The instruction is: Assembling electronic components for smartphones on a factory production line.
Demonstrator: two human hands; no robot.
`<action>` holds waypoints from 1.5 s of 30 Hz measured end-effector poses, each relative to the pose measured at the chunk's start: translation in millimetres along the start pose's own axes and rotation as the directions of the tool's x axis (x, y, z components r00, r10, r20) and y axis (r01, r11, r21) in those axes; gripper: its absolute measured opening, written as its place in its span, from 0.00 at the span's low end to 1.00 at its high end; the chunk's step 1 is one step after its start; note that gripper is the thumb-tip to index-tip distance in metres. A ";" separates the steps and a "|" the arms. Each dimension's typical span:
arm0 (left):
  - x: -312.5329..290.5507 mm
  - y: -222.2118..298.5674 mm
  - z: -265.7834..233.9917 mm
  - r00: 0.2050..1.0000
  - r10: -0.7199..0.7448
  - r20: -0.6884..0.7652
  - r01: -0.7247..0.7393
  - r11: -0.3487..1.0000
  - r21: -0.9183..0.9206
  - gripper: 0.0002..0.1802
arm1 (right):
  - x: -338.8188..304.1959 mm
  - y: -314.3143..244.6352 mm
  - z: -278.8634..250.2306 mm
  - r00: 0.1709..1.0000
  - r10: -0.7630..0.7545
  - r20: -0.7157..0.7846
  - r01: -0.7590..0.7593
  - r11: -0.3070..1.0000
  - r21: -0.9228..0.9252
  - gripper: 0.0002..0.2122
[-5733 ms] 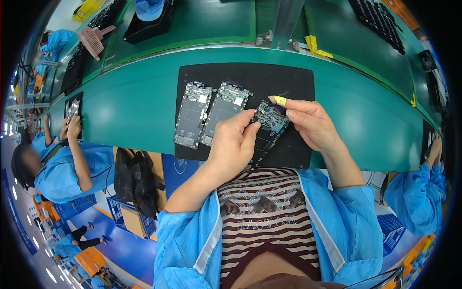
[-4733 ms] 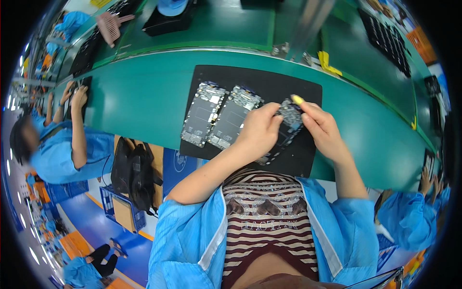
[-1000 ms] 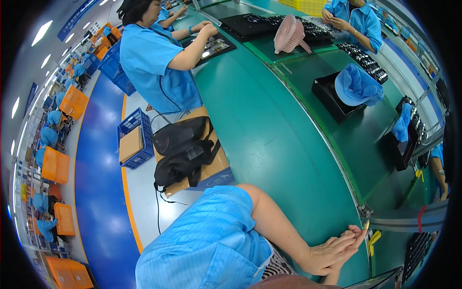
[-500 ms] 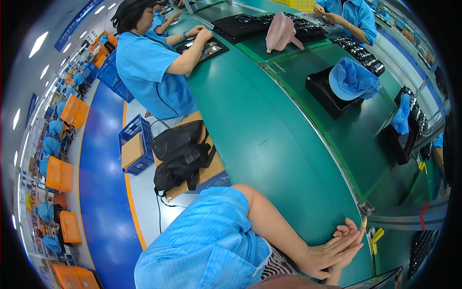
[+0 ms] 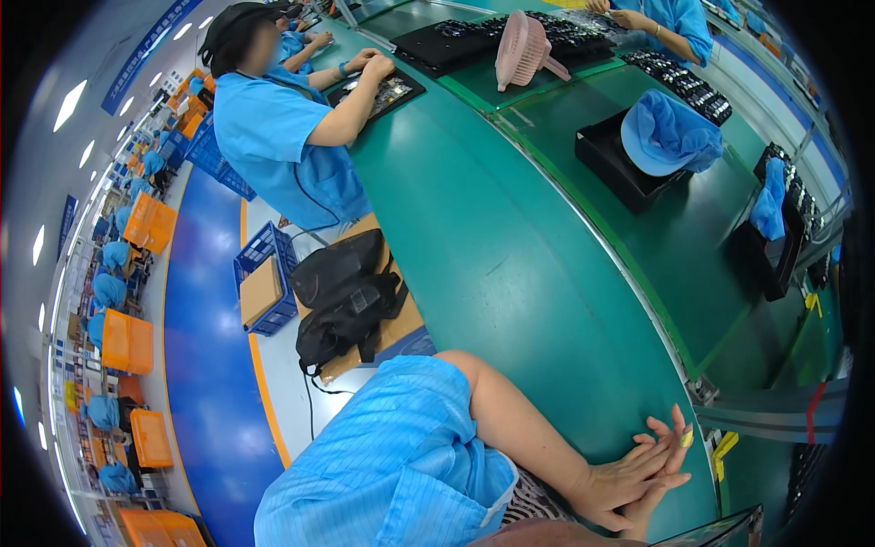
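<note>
My left hand reaches in from a blue sleeve and lies across my right hand at the table's right edge. The left fingers are stretched out and rest on the right palm and fingers. Behind them, the right hand's fingers are spread and slightly curled, pointing up and away. A small yellow wrap covers one of its fingertips. No object shows in either hand. The overlap hides part of the right hand. Beneath both is the green tabletop.
A metal rail divides the tabletop from another green surface. On that surface stand a pink fan, a black box with a blue cap, and dark trays. A co-worker handles small parts at far left. Black bags lie beside the table.
My fingers have shifted against each other, and those of the right hand are spread a little wider. The yellow-wrapped fingertip sits lower. The whole view has turned slightly.
</note>
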State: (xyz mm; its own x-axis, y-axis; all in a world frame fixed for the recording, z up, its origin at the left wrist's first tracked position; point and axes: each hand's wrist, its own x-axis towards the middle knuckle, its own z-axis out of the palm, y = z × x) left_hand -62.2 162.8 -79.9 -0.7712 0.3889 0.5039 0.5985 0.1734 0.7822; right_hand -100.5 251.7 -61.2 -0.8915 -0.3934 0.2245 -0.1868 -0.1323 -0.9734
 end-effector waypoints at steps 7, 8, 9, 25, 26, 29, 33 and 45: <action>1.0 0.0 -4.1 0.997 -0.062 0.038 0.064 0.998 -0.028 0.56 | -1.6 5.0 -6.9 0.995 0.095 -0.030 -0.098 0.990 -0.100 0.38; 2.7 0.3 -4.9 0.998 -0.069 -0.001 0.069 0.997 -0.033 0.56 | -0.9 5.0 -8.1 0.995 0.093 -0.026 -0.095 0.992 -0.088 0.38; 3.7 -1.2 -6.4 0.997 -0.070 -0.044 0.068 0.996 -0.057 0.56 | 1.0 4.7 -8.3 0.995 0.097 -0.018 -0.098 0.985 -0.140 0.39; 4.9 1.4 -9.7 0.990 -0.137 0.019 0.137 0.990 -0.034 0.58 | -4.3 4.3 -8.1 0.985 0.159 -0.071 -0.159 0.987 -0.002 0.37; 4.6 1.2 -7.7 0.991 -0.130 -0.012 0.130 0.991 -0.028 0.58 | -6.2 7.9 -9.8 0.986 0.154 -0.069 -0.154 0.988 -0.006 0.37; 1.2 -7.4 3.9 0.992 -0.113 -0.052 0.110 0.993 -0.044 0.58 | -7.6 13.7 -12.7 0.969 0.191 -0.158 -0.188 0.982 0.035 0.38; -6.4 -16.1 15.9 0.991 -0.038 -0.131 0.034 0.999 -0.037 0.58 | -4.0 14.4 -10.9 0.965 0.167 -0.203 -0.198 0.970 -0.145 0.36; -7.7 -16.4 13.5 0.998 -0.002 -0.057 -0.005 0.994 -0.113 0.57 | -4.6 23.6 -18.6 0.989 -0.032 -0.143 0.015 0.992 -0.124 0.32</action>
State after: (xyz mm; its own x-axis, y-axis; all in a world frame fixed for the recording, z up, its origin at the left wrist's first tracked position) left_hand -63.1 169.3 -101.6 -0.7834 0.3360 0.5229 0.5739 0.0682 0.8161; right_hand -108.5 267.3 -86.1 -0.9348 -0.2549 0.2473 -0.2495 -0.0239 -0.9681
